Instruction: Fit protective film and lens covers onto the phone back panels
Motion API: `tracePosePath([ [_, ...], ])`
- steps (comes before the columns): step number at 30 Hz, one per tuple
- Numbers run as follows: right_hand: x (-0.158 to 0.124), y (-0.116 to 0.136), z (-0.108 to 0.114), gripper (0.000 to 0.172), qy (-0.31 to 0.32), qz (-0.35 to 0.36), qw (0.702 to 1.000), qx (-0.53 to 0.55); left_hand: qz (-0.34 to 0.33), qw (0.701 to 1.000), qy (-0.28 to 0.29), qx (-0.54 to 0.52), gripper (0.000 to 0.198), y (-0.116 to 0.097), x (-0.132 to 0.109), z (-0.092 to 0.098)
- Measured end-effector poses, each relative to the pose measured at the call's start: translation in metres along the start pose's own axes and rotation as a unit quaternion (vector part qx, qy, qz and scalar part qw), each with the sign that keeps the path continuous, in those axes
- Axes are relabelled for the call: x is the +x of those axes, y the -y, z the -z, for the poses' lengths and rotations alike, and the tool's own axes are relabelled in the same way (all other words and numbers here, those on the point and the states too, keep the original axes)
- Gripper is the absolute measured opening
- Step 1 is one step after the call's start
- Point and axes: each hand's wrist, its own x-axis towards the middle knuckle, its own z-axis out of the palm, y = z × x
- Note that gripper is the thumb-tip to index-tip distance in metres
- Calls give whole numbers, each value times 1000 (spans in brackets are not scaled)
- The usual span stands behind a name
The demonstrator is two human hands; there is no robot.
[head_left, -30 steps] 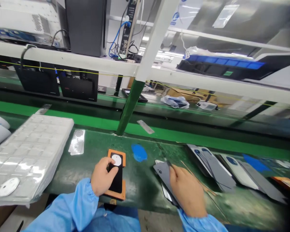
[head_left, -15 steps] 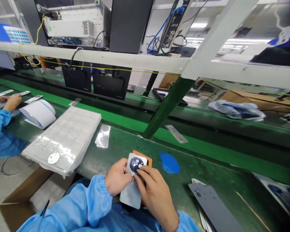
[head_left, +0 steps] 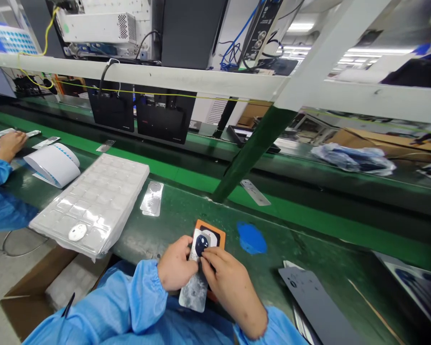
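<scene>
We sit at a long workbench (head_left: 154, 235) with a dark green top and a brighter green edge strip, under a white shelf rail (head_left: 136, 75) carrying electronic units and blue cables. A green post (head_left: 253, 153) rises from the far edge of the bench. Past it, on a lower bench, lies a crumpled plastic bag (head_left: 352, 159).

On our side of the bench, a blister tray (head_left: 93, 201) lies to the left, with a white disc (head_left: 77, 232) near its front corner. Just right of the tray is a small silvery sheet (head_left: 152, 199). Further left, a co-worker's hand (head_left: 10, 145) rests beside a curled white label roll (head_left: 53, 165). Dark grey sheets (head_left: 311, 302) lie at the lower right, well apart from our hands, and a blue patch (head_left: 251, 238) marks the bench between them and the far edge.

Our left hand (head_left: 175, 263) and right hand (head_left: 233, 292) are close together, both narrowly pinching a mottled silver backing card (head_left: 194, 294) with a white piece bearing a dark blue round print (head_left: 201, 245). The card lies over an orange jig (head_left: 210, 232), and there is open bench to its right.

Compared with the earlier frame, the right fingers now cover more of the round print, and the card sits slightly more upright.
</scene>
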Motion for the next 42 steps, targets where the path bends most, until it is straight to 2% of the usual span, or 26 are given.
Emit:
tracePosePath([
  [9,-7,3,-5,19,-1,69,995,-77,-18,999,-16,33,47,-6,-3,1],
  [14,-10,11,-12,17,36,53,990,-128,-16,998,-20,53,45,-10,-6,1],
  [18,-3,12,-9,19,48,55,988,-137,-12,998,-21,60,47,-7,-5,2],
  [21,9,11,-3,19,60,31,993,-98,-6,999,-22,43,44,-4,-4,3],
  [24,22,4,7,18,122,-20,992,-11,23,1000,-11,-3,45,-2,-4,3],
  [28,45,-28,29,18,196,-111,964,139,71,991,6,-112,50,-1,-6,7],
  [30,63,-49,35,20,156,-158,964,145,80,983,-16,-167,49,1,-9,12],
  [31,74,-57,34,21,99,-165,975,112,84,976,-35,-196,47,3,-12,15],
  [32,86,-62,29,21,29,-155,985,63,89,969,-56,-223,45,4,-14,19],
  [34,109,-58,7,20,-82,-87,992,-28,98,952,-96,-272,42,8,-20,27],
  [35,120,-51,-8,18,-105,-41,992,-54,100,945,-110,-291,40,10,-23,31],
  [37,138,-33,-38,19,-94,28,993,-60,100,933,-113,-326,38,12,-29,39],
  [39,149,-26,-54,22,-86,47,993,-61,96,925,-91,-356,39,12,-34,45],
  [40,153,-30,-54,23,-96,40,992,-69,95,923,-80,-365,40,11,-37,48],
  [42,152,-56,-35,22,-135,-5,986,-93,91,921,-76,-371,39,10,-40,55],
])
